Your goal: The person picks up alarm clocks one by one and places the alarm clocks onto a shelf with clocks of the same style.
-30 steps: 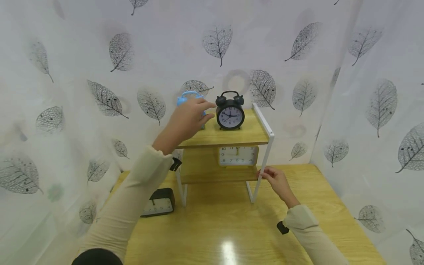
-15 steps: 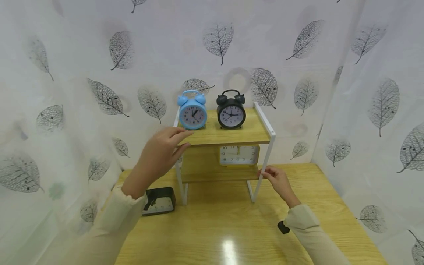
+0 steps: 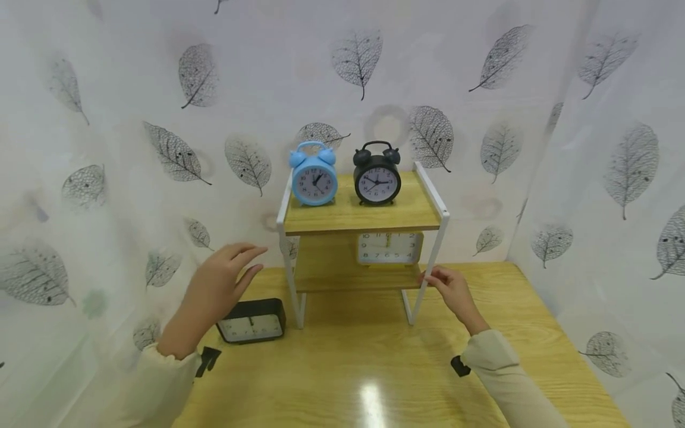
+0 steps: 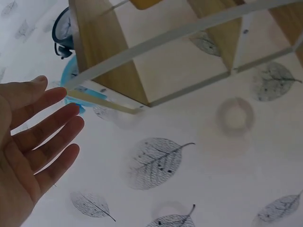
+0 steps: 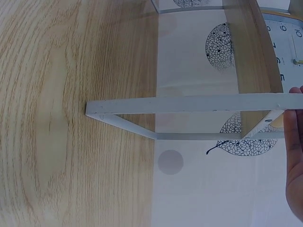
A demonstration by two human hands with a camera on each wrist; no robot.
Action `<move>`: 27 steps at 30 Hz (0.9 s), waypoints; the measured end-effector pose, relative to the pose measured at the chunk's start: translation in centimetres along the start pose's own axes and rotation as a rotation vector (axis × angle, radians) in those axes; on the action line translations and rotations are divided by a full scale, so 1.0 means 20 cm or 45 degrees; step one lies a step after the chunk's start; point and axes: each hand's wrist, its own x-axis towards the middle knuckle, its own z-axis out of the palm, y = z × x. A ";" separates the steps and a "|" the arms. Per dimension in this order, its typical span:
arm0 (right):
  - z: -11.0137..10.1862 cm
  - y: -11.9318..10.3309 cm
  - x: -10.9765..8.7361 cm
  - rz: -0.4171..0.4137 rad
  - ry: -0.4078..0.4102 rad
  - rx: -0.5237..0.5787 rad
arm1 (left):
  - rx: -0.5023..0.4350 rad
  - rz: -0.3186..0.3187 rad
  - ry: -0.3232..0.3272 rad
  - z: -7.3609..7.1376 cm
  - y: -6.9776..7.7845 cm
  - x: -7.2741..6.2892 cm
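Note:
My left hand (image 3: 216, 288) is in the air left of a small two-tier shelf (image 3: 364, 221), holding nothing. In the left wrist view its fingers (image 4: 52, 127) are spread and relaxed. Below and behind it a black rectangular clock (image 3: 253, 324) stands on the table. At the shelf's right side, my right hand (image 3: 449, 294) grips the white metal leg (image 5: 199, 103) near the lower board. A light blue twin-bell alarm clock (image 3: 314, 183) stands upright on the top board, left of a black twin-bell alarm clock (image 3: 377, 183). The lower board carries a yellow-rimmed rectangular clock (image 3: 389, 248), its top hidden by the upper board.
The shelf stands on a wood-grain table (image 3: 342, 368). White sheeting printed with dark leaves (image 3: 198, 74) closes off the back and both sides. Black wrist mounts (image 3: 207, 360) show at both cuffs.
My left hand has withdrawn from beside the blue alarm clock, moving down and left and uncovering that clock and the black rectangular one. The right hand keeps its place on the shelf leg.

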 end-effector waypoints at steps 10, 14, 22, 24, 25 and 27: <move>0.00 -0.02 0.00 0.073 -0.006 -0.063 | -0.028 -0.136 -0.146 0.10 -0.18 -0.26; 0.00 -0.02 -0.01 0.070 -0.024 -0.082 | -0.106 -0.252 -0.233 0.16 -0.26 -0.37; -0.01 -0.02 -0.01 0.053 0.004 -0.044 | -0.416 -0.490 -0.255 0.31 -0.43 -0.56; -0.01 -0.02 -0.01 0.040 -0.001 -0.032 | -0.473 -0.538 -0.229 0.35 -0.46 -0.61; -0.01 -0.02 0.00 0.031 -0.007 -0.026 | -0.493 -0.562 -0.218 0.37 -0.48 -0.63; 0.00 -0.02 0.00 0.026 -0.012 -0.012 | -0.534 -0.608 -0.212 0.41 -0.51 -0.69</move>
